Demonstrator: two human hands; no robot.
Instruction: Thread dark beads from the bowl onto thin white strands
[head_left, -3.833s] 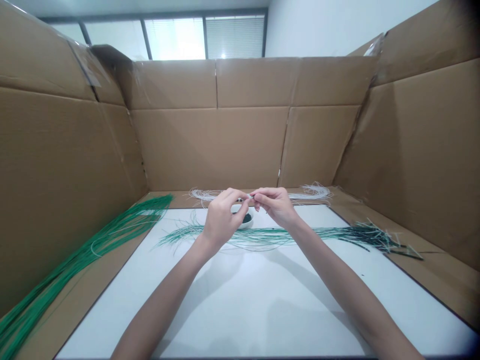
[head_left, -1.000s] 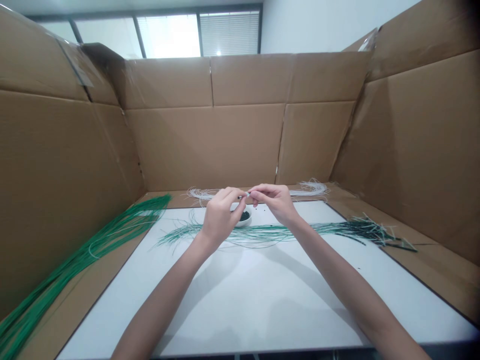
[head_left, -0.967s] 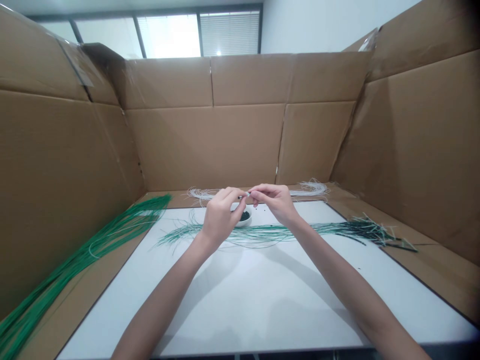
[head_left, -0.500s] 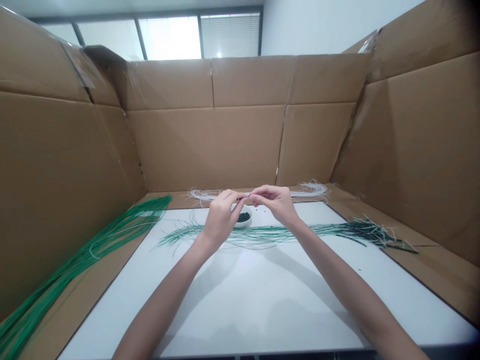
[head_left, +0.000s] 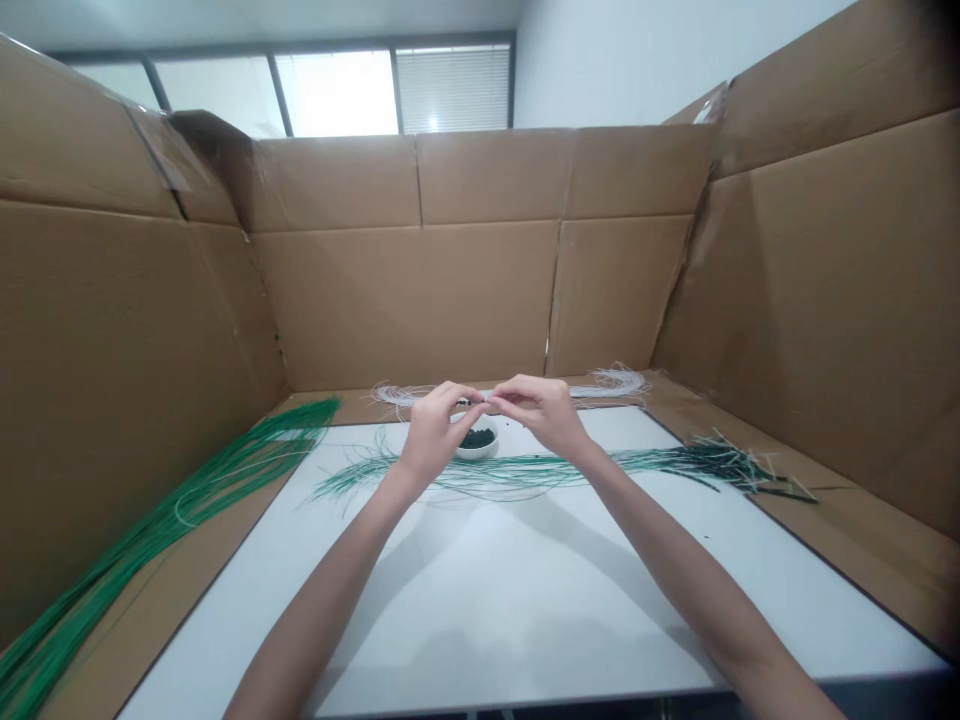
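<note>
My left hand and my right hand meet at the fingertips above a small white bowl holding dark green bits. Between the fingertips they pinch a thin wire, too small to make out in detail. Just below my wrists, loose green-sheathed wires lie across a white board, touching neither hand. Their far right ends form a dark tangle with pale stripped pieces.
A bundle of white wires lies on brown cardboard behind the board, with more at back left. A long green wire bundle runs along the left. Tall cardboard walls surround the area on three sides.
The view has shifted slightly, and my left hand sits a little further left, showing more of the bowl. My fingertips stay pinched together.
</note>
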